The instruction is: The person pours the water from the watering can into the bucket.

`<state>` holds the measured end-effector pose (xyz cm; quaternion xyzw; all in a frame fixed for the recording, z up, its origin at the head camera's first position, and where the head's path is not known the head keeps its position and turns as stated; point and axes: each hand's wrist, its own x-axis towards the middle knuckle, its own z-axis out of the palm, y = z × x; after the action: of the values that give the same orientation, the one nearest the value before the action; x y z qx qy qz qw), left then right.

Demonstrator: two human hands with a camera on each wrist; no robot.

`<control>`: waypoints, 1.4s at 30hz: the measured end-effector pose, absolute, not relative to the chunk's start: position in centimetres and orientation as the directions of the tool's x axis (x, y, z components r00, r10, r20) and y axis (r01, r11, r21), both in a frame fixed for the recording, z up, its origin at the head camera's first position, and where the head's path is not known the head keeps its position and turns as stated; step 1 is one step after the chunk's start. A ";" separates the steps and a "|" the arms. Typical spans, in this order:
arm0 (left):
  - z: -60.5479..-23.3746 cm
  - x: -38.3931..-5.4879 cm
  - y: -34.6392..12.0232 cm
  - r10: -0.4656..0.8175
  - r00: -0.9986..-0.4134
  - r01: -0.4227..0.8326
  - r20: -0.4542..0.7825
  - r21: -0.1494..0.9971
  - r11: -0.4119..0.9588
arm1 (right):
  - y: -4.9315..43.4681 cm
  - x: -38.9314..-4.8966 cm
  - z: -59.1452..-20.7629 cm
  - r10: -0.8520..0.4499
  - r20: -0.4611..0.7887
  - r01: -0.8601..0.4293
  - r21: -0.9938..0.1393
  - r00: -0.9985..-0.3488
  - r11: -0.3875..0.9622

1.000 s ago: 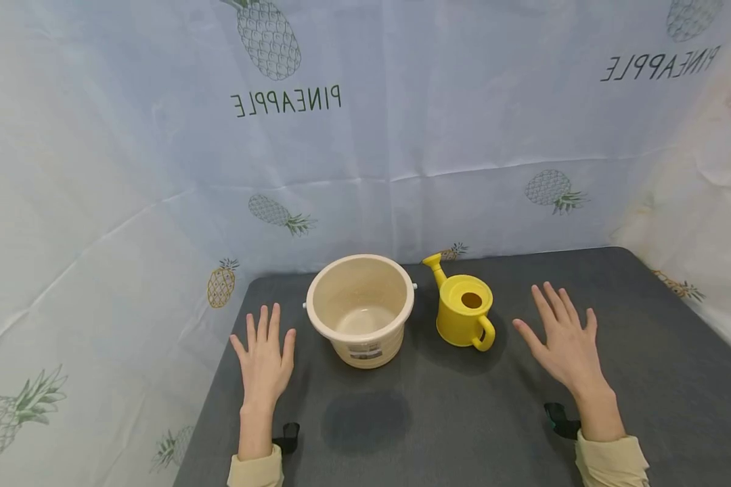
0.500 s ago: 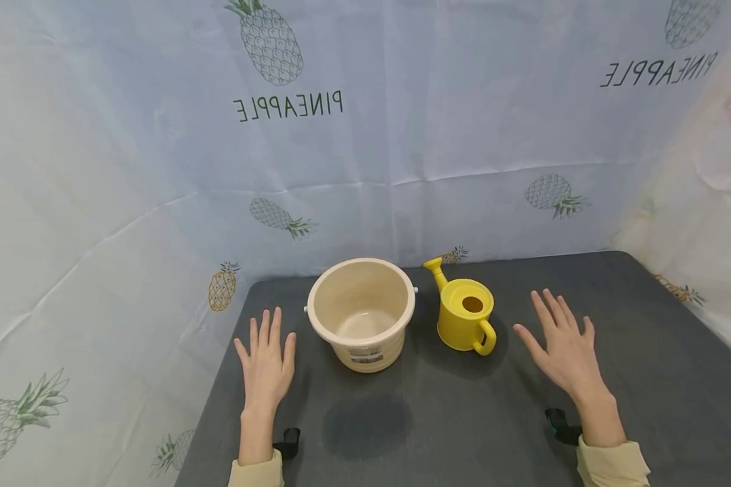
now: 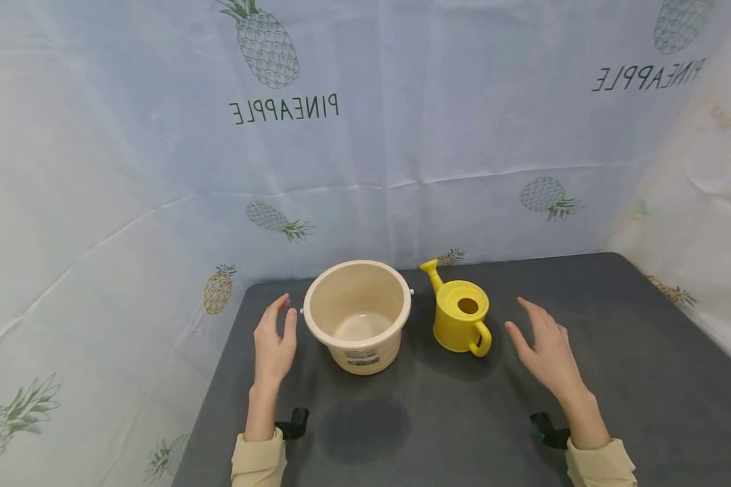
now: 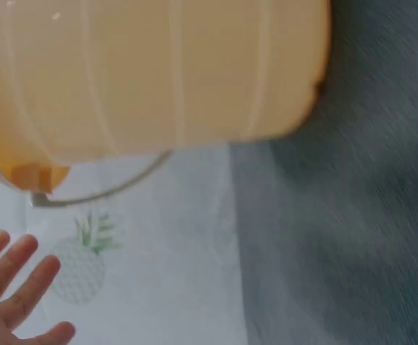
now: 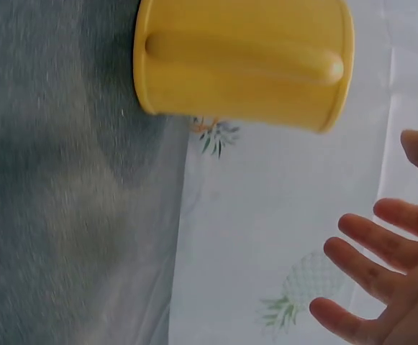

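A cream bucket (image 3: 365,345) stands upright on the dark table, its inside in sight from above. My left hand (image 3: 275,348) is just left of it, fingers loosely bent and apart from the rim. In the left wrist view the bucket (image 4: 173,72) fills the top, with its thin handle (image 4: 115,190) hanging behind. To the bucket's right stands a yellow watering can (image 3: 457,325), spout toward the back left, grip toward the front right. My right hand (image 3: 548,352) hovers right of the can without touching it, fingers spread in the right wrist view. Both hands hold nothing.
The dark grey table (image 3: 438,433) has a darker round patch in front of the bucket. A pale curtain (image 3: 365,135) printed with pineapples rises along the table's back and sides. Black straps with mounts (image 3: 294,424) sit at both wrists.
My left hand has turned and shifted right, toward the bucket, its fingers now bent rather than spread flat. My right hand has moved slightly left and turned. Bucket and watering can stay put.
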<state>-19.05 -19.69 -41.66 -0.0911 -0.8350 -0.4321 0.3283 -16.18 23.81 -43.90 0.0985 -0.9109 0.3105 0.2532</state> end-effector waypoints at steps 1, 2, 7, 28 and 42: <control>-41.5 -19.2 -19.6 -0.142 -0.772 0.439 0.619 0.681 0.586 | 23.6 -16.2 -43.9 -0.018 0.522 -0.342 -0.531 -0.853 0.776; -41.3 -19.3 -19.4 -0.151 -0.777 0.440 0.611 0.699 0.564 | 23.4 -16.2 -44.0 -0.014 0.521 -0.346 -0.547 -0.854 0.762; -41.0 -19.8 -18.6 -0.177 -0.805 0.422 0.566 0.756 0.500 | 22.2 -16.2 -44.4 0.016 0.502 -0.360 -0.642 -0.865 0.676; -42.4 -20.6 -17.6 -0.178 -0.823 0.406 0.539 0.779 0.478 | 19.5 -16.8 -47.3 0.109 0.473 -0.313 -0.721 -0.874 0.618; -42.9 -20.9 -17.9 -0.158 -0.817 0.419 0.554 0.760 0.497 | 19.0 -17.2 -48.2 0.133 0.539 -0.348 -0.691 -0.832 0.633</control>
<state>-20.93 -17.85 -42.88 -0.0804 -0.8146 -0.4951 0.2913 -17.20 19.00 -48.17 0.0626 -0.8581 0.4236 0.2834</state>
